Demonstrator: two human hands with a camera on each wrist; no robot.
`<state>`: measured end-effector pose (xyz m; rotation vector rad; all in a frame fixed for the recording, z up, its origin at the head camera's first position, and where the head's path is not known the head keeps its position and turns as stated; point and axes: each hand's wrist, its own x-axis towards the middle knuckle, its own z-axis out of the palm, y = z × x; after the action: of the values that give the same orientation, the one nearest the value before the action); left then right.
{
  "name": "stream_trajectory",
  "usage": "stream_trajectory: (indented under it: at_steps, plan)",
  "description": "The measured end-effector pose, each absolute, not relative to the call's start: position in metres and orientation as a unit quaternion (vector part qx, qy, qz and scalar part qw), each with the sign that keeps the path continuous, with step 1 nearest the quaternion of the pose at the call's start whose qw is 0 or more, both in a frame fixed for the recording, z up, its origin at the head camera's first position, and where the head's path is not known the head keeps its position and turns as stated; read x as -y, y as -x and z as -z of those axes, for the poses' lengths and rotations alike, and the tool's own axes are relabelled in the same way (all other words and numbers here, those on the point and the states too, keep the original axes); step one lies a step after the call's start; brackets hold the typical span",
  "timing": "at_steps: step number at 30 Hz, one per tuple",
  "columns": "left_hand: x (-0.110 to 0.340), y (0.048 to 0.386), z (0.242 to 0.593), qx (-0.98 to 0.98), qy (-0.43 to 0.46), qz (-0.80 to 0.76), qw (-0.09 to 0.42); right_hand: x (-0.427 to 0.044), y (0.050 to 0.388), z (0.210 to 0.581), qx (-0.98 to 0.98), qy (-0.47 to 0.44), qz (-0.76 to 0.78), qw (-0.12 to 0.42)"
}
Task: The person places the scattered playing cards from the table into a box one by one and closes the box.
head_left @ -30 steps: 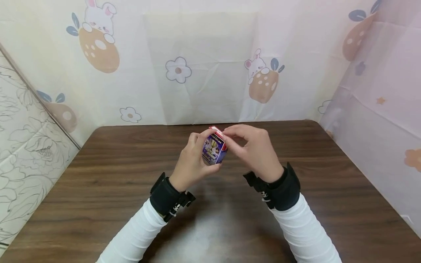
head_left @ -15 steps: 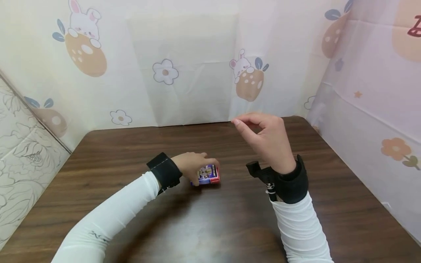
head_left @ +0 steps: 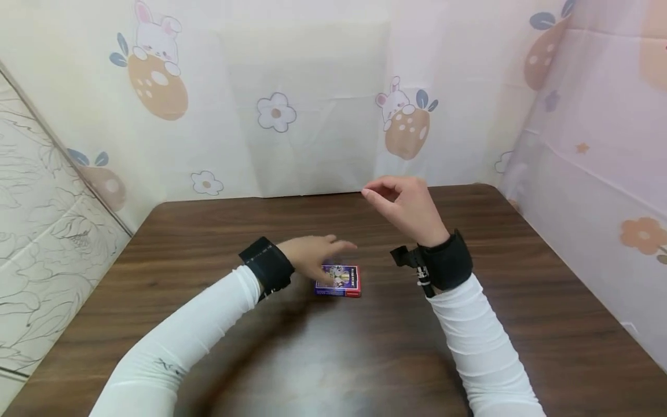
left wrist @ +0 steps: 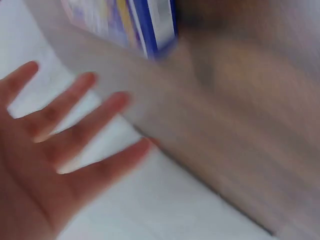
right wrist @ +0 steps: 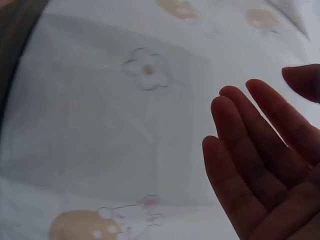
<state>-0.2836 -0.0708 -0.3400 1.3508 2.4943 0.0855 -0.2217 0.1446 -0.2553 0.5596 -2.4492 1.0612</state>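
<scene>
A small purple-blue box [head_left: 344, 278] with a red end and a printed picture lies flat on the wooden table. In the left wrist view the same box [left wrist: 147, 22] is blurred and cut off by the top edge. My left hand [head_left: 318, 253] hovers over its left part, hiding some of it, with fingers spread and apart from the box. Up to the right, my right hand [head_left: 403, 205] is raised above the table's far side. The right wrist view has that right hand [right wrist: 265, 160] with loosely bent fingers, thumb apart, and nothing seen between them.
Behind the dark wooden table [head_left: 396, 353] hangs a pale cloth [head_left: 323, 150] printed with rabbits and flowers. More cloth covers the right side, and a line-drawn floral panel [head_left: 52, 231] stands on the left. Black straps circle both wrists.
My left hand has lowered the box from mid-air to the table, let go and lifted off it. My right hand has left the box and stayed raised.
</scene>
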Motion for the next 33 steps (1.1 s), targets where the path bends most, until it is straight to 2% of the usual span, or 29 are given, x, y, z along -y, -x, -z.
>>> stream_trajectory:
  at_steps: [3,6,9,11,14,17,20,24,33]
  plan:
    - [0.084,0.31,0.321,-0.882,-0.464,-0.032,0.07,-0.149,0.253,0.262,0.894,-0.203,-0.35,0.192]
    - [0.097,0.342,0.295,-0.906,-0.421,-0.046,0.006,-0.155,0.294,0.262,0.903,-0.209,-0.31,0.211]
    - [0.106,0.373,0.274,-0.934,-0.349,-0.075,-0.021,-0.167,0.337,0.261,0.918,-0.209,-0.234,0.244]
    - [0.111,0.392,0.268,-0.953,-0.29,-0.076,-0.031,-0.178,0.362,0.261,0.936,-0.202,-0.16,0.241]
    - [0.118,0.416,0.272,-0.978,-0.195,-0.065,-0.011,-0.195,0.387,0.267,0.969,-0.157,-0.082,0.172]
    - [0.121,0.433,0.288,-0.988,-0.136,-0.074,0.026,-0.209,0.403,0.28,0.989,-0.095,-0.079,0.083]
    - [0.12,0.441,0.301,-0.988,-0.106,-0.097,0.053,-0.217,0.413,0.296,0.991,-0.063,-0.109,0.041]
    - [0.118,0.444,0.306,-0.988,-0.094,-0.109,0.057,-0.221,0.416,0.306,0.992,-0.062,-0.111,0.027]
    - [0.119,0.436,0.297,-0.986,-0.117,-0.107,0.045,-0.224,0.415,0.307,0.991,-0.058,-0.114,0.044]
